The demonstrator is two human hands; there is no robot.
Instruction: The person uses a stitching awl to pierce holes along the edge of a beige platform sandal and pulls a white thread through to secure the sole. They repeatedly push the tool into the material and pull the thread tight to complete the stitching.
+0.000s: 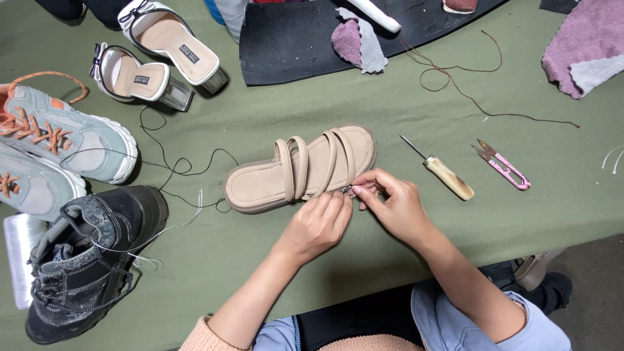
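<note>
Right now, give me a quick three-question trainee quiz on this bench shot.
1. True or false: both hands work at the near edge of the beige sandal.
2. Which tool lies closest to the right hand? A. pink thread snips B. wooden-handled awl C. hammer
3. Fill in: the black boot lies on the person's ____ side of the green table.

Key
1. True. The left hand and the right hand meet at the sandal's near edge, fingers pinching something small there; what it is, is too small to tell.
2. B
3. left
</note>
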